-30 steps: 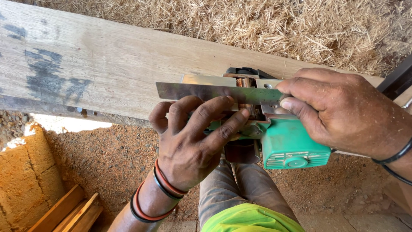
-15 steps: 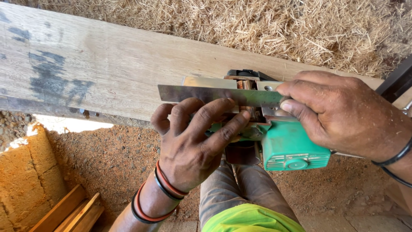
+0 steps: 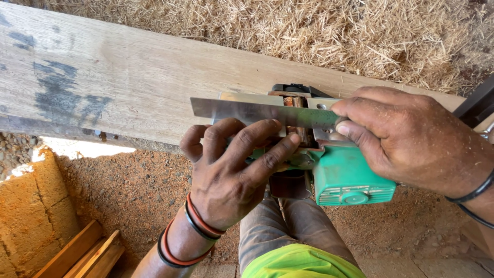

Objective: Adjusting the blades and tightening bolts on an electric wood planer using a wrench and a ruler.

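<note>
The right hand (image 3: 411,139) pinches one end of a flat metal blade (image 3: 257,111) laid across an upturned green planer (image 3: 350,177) resting on a plank (image 3: 128,77). The left hand (image 3: 234,172) presses its fingertips against the blade's near edge.

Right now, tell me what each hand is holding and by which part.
The right hand pinches the flat metal blade at its right end, laying it across the green electric planer. The left hand grips the planer's body, fingertips up against the blade.
</note>
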